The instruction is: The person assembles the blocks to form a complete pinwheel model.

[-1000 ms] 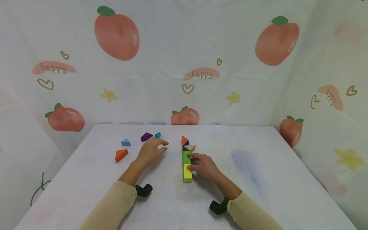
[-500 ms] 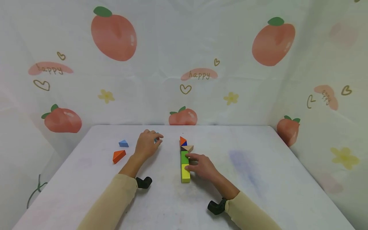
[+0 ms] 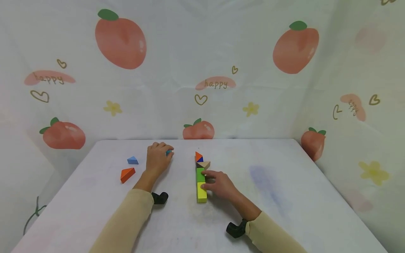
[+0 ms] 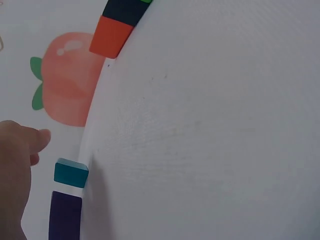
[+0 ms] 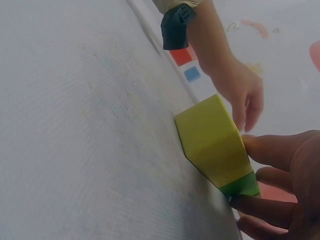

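My left hand (image 3: 157,159) reaches over a small teal block (image 3: 168,153) near the table's back edge, its fingers and thumb around the block's sides. In the left wrist view a gap shows between a fingertip and this teal block (image 4: 71,173), which stands beside a dark purple block (image 4: 65,217). The head view hides the purple one behind the hand. My right hand (image 3: 221,184) rests its fairly straight fingers on a row of blocks: thumb at the yellow block (image 3: 201,196), index finger at the green block (image 3: 200,174). Beyond them lie a tan triangle (image 3: 205,164), a dark blue piece (image 3: 200,160) and an orange triangle (image 3: 198,155).
On the left of the white table (image 3: 284,211) lie an orange-red triangular block (image 3: 127,175) and a light blue triangular block (image 3: 133,160). A printed cloth (image 3: 171,70) hangs behind the table. Each wrist wears a black device (image 3: 236,229).
My left hand has moved left and back, over the teal and purple blocks, its fingers lowering around the teal one. The right hand stays at the row. The head view has shifted slightly.
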{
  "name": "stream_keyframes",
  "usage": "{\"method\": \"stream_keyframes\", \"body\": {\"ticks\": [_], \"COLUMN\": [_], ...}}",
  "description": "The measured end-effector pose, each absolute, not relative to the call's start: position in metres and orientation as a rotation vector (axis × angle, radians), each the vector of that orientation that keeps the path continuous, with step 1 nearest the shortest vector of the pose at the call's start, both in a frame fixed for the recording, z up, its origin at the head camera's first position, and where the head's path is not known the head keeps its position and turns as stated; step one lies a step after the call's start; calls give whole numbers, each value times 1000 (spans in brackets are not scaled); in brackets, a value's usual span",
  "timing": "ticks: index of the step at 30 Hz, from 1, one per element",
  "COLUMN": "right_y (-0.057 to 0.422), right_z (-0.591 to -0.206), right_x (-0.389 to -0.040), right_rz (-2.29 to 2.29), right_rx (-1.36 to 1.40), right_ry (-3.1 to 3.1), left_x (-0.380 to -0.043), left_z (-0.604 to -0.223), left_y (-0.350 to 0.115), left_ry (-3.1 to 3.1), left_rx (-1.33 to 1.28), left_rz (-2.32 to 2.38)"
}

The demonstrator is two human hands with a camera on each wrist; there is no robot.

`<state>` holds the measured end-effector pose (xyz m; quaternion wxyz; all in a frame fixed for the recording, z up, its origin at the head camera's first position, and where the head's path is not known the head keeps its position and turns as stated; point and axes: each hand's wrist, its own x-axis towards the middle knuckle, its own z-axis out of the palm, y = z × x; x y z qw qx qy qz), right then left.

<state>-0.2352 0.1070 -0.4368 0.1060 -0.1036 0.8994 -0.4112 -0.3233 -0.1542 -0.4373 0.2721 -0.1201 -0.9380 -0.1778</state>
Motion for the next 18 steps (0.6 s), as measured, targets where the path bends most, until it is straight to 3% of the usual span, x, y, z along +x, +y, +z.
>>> {"method": "stream_keyframes", "body": {"ticks": [18], "right_y": [107], "right_z": [-440], "right_x": [-236], "right_rz": [-1212], "right_rx": [-323], "right_ry": [2662], "left_x": [-330], "left_z": [-438], "left_y": [-157], "left_ry": [-2717], "left_rx": [-197], "left_rz": [-386]}}
